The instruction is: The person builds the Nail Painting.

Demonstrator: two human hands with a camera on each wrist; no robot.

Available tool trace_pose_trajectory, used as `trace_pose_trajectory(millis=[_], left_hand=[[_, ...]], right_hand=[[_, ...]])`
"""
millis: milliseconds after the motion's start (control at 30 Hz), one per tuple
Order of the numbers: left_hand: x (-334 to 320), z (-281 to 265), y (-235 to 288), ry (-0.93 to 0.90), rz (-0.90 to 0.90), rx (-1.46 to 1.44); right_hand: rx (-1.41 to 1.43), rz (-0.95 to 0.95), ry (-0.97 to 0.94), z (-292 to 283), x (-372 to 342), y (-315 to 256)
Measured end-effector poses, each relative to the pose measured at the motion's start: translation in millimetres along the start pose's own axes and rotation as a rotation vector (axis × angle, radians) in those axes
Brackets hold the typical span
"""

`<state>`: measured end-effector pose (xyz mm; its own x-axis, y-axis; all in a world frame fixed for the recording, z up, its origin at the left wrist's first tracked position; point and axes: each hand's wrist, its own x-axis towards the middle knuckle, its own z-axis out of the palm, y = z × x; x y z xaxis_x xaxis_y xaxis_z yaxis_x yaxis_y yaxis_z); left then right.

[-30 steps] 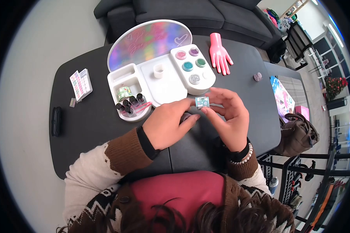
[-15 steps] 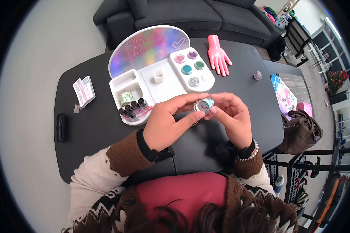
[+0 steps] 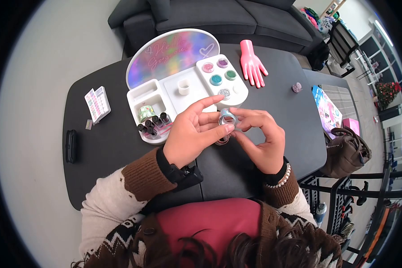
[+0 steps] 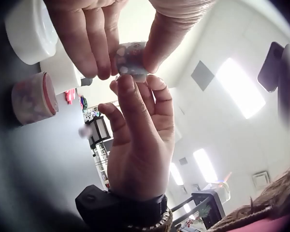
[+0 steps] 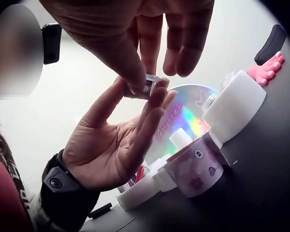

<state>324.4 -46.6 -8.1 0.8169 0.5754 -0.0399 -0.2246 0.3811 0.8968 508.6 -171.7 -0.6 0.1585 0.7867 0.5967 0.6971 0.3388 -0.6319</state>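
A small shiny roll of patterned clear film (image 3: 228, 117) is held up above the table, its round end facing the head camera. My left hand (image 3: 185, 138) pinches it between thumb and fingers, with the index finger stretched out. From the other side my right hand (image 3: 263, 136) pinches its edge with thumb and fingertips. Pale heart shapes show on the roll (image 4: 130, 59) in the left wrist view. A wider pink floral roll (image 5: 195, 166) stands on the table just beyond the hands, mostly hidden in the head view.
Behind the hands sits a white nail station (image 3: 169, 91) with glitter pots (image 3: 216, 80), nail polish bottles (image 3: 156, 121) and a green patterned roll (image 3: 146, 113). A pink model hand (image 3: 253, 64) lies to its right. At left are a swatch case (image 3: 97, 103) and a black case (image 3: 71, 146).
The small roll has been turned, and its open end has shifted slightly left. My left index finger has lifted off and straightened forward. The pink floral roll now shows beneath the hands.
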Motion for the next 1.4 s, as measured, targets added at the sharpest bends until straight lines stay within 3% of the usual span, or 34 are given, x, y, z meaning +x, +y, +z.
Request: trace_pose_trajectory(millis=[67,300,467,600,667,733,833,1000,1133,1200,1267,1333,1367,1400], left_hand=[[0.0,-1.5,-0.2,-0.006,-0.018,-0.004],[1.0,-0.7,0.7,0.029,0.007,-0.056],[3.0,-2.1,2.7,0.112,0.034,-0.042],[2.7,-3.3,9.3,0.185,0.082,-0.107],[1.9,-4.5,7.9,0.176,0.061,-0.134],[0.3,-3.3,3.7,0.167,0.039,-0.161],[-1.7,5.4,-9.5,0.083,-0.017,-0.176],[-1.1,4.2,-6.4,0.089,-0.015,-0.149],[-0.3,4.4,-4.4,0.095,0.006,-0.161],[-2.1,1.3,-1.8,0.042,-0.011,-0.111],[-4.6,1.5,3.9,-0.011,-0.029,-0.062],[-7.6,5.4,13.2,-0.16,-0.129,-0.008],[-7.9,4.3,11.9,-0.161,-0.132,-0.008],[-8.0,2.5,9.5,-0.211,-0.162,0.033]], right_hand=[[0.032,0.071,0.074,3.9,-3.0,-1.5],[-0.09,0.029,0.187,1.5,-6.8,-0.4],[-0.035,0.032,0.418,1.0,-10.6,3.4],[-0.045,-0.001,0.409,-4.1,-8.9,-2.0],[-0.168,-0.138,0.079,-9.7,-2.9,-9.2],[-0.133,-0.157,-0.034,0.5,-1.7,-10.8],[-0.141,-0.096,-0.078,4.6,-6.5,-12.3],[-0.11,-0.169,-0.18,3.1,-0.2,-19.5],[-0.065,-0.201,-0.193,-0.4,3.6,-25.2],[0.096,-0.176,-0.125,-14.0,-6.0,-15.6],[0.158,0.099,0.111,-16.0,-24.3,-10.6],[0.186,0.194,0.191,-16.3,-15.1,-6.3],[0.185,0.197,0.192,-17.1,-8.0,-9.6],[0.23,0.191,0.078,-18.3,1.1,-16.5]])
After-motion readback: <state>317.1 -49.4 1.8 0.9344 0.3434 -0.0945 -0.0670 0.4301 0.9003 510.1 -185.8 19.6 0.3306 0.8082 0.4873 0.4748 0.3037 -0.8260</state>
